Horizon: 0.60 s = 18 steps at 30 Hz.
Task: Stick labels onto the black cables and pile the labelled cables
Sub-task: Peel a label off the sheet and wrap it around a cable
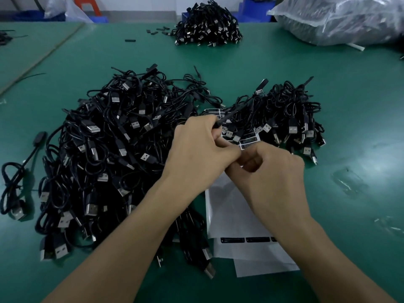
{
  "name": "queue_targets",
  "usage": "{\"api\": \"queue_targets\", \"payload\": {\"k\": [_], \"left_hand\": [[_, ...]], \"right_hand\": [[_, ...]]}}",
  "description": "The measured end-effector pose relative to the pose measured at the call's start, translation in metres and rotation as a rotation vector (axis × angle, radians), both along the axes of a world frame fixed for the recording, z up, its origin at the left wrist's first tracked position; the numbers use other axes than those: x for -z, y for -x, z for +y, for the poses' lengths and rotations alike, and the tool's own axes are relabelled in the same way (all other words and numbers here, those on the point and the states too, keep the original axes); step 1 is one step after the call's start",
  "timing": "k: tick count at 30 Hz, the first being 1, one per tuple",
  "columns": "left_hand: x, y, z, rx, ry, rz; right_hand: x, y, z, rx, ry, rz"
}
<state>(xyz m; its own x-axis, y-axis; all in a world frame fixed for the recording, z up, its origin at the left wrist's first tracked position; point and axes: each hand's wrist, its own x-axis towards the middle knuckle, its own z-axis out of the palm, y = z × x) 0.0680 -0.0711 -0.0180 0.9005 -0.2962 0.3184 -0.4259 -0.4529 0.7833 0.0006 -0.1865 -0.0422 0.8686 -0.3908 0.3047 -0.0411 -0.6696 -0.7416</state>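
A big heap of black USB cables (pixel 105 154) covers the green table on the left. A smaller heap of black cables (pixel 288 114) lies to the right, some with labels on them. My left hand (pixel 201 149) grips one black cable (pixel 231 113) that runs up and right from its fist. My right hand (pixel 271 171) sits just beside it, fingers curled and pinching at a small black label (pixel 249 145) near the cable. White label sheets (pixel 238 217) lie under my right forearm, with a row of black labels (pixel 244 239) on them.
A third cable pile (pixel 207 25) sits at the far edge, with small black parts (pixel 157 31) beside it. A clear plastic bag (pixel 341 20) lies at the back right. One loose cable (pixel 15 178) lies at the left edge.
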Motion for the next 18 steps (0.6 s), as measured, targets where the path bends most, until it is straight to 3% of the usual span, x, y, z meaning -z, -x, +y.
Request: {"api": "queue_targets", "payload": {"k": [6, 12, 18], "left_hand": [[0.002, -0.002, 0.0, 0.003, 0.001, 0.075], [0.0, -0.003, 0.002, 0.036, 0.083, 0.348], [0.001, -0.008, 0.005, 0.072, 0.158, 0.477]], "right_hand": [[-0.001, -0.001, -0.003, -0.004, -0.136, 0.039], [-0.002, -0.003, -0.011, 0.006, -0.123, -0.023], [0.0, -0.007, -0.019, -0.008, -0.432, -0.084]]}}
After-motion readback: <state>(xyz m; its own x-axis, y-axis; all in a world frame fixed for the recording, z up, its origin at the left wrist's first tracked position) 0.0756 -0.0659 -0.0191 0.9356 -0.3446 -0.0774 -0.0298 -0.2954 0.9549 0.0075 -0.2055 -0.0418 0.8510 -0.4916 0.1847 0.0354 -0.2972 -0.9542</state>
